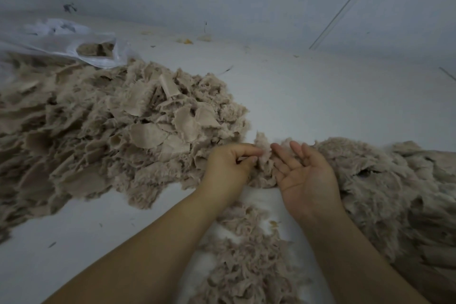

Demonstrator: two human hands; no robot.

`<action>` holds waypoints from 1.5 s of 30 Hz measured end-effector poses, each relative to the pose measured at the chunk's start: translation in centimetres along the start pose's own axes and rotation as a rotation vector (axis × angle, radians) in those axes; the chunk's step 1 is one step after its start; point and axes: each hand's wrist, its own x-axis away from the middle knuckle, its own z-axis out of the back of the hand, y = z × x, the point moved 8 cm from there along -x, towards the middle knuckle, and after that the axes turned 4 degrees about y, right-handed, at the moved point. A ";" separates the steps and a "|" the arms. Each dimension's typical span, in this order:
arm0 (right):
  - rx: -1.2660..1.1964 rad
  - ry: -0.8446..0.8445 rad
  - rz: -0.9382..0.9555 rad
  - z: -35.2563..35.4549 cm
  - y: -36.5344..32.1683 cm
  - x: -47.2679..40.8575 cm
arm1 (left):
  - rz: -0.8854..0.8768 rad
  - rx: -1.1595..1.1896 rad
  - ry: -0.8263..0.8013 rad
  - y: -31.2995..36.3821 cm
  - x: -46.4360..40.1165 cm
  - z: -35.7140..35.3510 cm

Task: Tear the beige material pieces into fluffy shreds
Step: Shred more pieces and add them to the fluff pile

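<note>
Between the hands, a beige tuft is pinched by the left hand; the right hand lies released, palm up. Untorn pieces pile left, fluffy shreds right.

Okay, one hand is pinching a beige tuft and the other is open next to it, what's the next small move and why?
Probably close the right hand on the beige tuft and pull away from the left hand. The left fingers already pinch it while the right palm lies open beside it, holding nothing. The shred pile lies right of it and the pile of untorn pieces left.
</note>
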 end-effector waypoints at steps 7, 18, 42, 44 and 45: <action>0.003 0.005 -0.007 0.1 0.3 0.0 | 0.039 0.358 0.135 0.3 0.3 1.3; 0.305 -0.123 0.147 -1.0 0.5 -0.6 | 0.182 0.545 -0.035 -0.5 0.3 0.0; 0.325 -0.278 0.131 -1.6 0.5 0.0 | -0.527 -0.195 0.193 4.6 2.3 1.2; 0.341 -0.283 0.136 -1.6 0.5 -0.1 | -0.546 -0.247 0.166 4.7 2.4 0.9; 0.358 -0.270 0.140 -1.6 0.4 -0.2 | -0.537 -0.244 0.159 4.7 2.4 0.8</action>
